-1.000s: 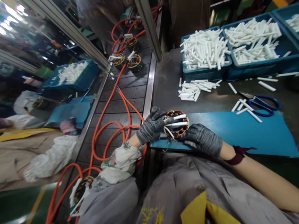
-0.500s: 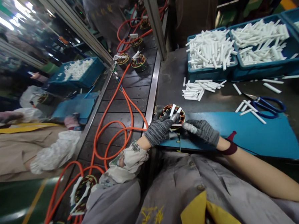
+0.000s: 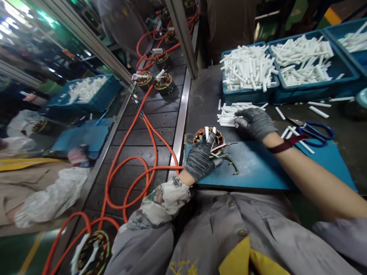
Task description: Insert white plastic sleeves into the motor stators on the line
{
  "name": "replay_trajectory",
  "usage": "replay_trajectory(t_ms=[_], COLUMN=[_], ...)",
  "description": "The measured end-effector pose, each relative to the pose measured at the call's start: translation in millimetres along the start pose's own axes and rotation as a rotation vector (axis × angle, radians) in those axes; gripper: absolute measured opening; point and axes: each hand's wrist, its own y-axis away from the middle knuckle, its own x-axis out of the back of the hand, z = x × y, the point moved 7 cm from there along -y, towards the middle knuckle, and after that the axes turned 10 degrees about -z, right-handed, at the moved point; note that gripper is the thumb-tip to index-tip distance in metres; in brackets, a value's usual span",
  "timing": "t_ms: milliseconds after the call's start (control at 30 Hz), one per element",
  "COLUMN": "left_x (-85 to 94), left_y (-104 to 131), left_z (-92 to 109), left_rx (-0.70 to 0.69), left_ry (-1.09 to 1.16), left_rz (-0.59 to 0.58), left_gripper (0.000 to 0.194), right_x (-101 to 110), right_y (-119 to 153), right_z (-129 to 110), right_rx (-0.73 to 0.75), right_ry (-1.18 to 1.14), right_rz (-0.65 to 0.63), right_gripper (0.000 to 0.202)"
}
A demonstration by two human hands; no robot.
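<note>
A round motor stator (image 3: 220,135) with copper windings lies on the blue mat. My left hand (image 3: 200,159), in a grey glove, is closed around its near left side. Two short white tubes (image 3: 207,132) stand up from the windings, and another slants across the near side. Dark and green-yellow lead wires (image 3: 232,163) trail from the stator onto the mat. At the right end of a loose pile of white tubes (image 3: 227,115), my gloved right hand (image 3: 256,123) has its fingers curled together. Whether a tube is between its fingertips is hidden.
Blue bins (image 3: 250,93) of white tubes stand at the back right. Blue-handled scissors (image 3: 317,132) lie beside loose tubes on the mat (image 3: 259,166). Left of me, a slatted conveyor (image 3: 131,136) carries orange hoses (image 3: 139,115) and other stators (image 3: 164,84). A co-worker's sleeve (image 3: 55,193) is beyond it.
My right hand has left the stator and moved up and away to the tube pile. My left hand stays on the stator, whose lead wires now show on the mat.
</note>
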Motion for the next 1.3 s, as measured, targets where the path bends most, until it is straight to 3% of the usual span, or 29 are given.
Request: replay_trajectory(t_ms=[100,233,400,600,833,967,1067,1133,1300], left_x=[7.3,9.2,5.9,-0.4,0.0,1.1,1.1,-2.8,-8.7], left_y=[6.4,14.1,16.4,8.3,7.5,10.0,11.5,10.7,7.9], left_z=[-4.7,-6.6,-16.8,-17.1,-15.8,-14.1,-9.9,-6.7,-2.9], left_rx=[-0.017,-0.069,-0.064,-0.077,-0.129,-0.121,-0.132,-0.147,-0.159], left_ry=[0.077,0.114,0.15,0.112,0.102,0.073,0.029,-0.01,-0.076], left_rz=[0.099,0.173,0.269,0.168,0.199,0.198,0.216,0.214,0.174], left_gripper=[0.09,0.072,0.035,0.022,0.02,0.02,0.022,0.023,0.022], right_x=[-7.9,-13.8,20.6,31.4,22.3,26.1,11.4,-4.5,-40.8], right_y=[-26.2,-30.2,15.7,88.4,91.7,92.5,92.3,82.5,59.8], right_z=[8.1,8.9,-10.4,-52.1,-51.5,-68.3,-91.9,-95.7,-82.0], right_rx=[0.003,0.03,0.114,0.195,0.215,0.402,0.587,0.534,0.163], right_ry=[0.192,0.143,-0.235,-0.238,-0.238,-0.097,0.174,0.209,-0.406], right_rz=[-0.041,-0.02,0.259,0.209,0.13,0.164,0.074,-0.031,-0.32], right_gripper=[0.029,0.026,0.028,0.021,0.02,0.02,0.025,0.027,0.047])
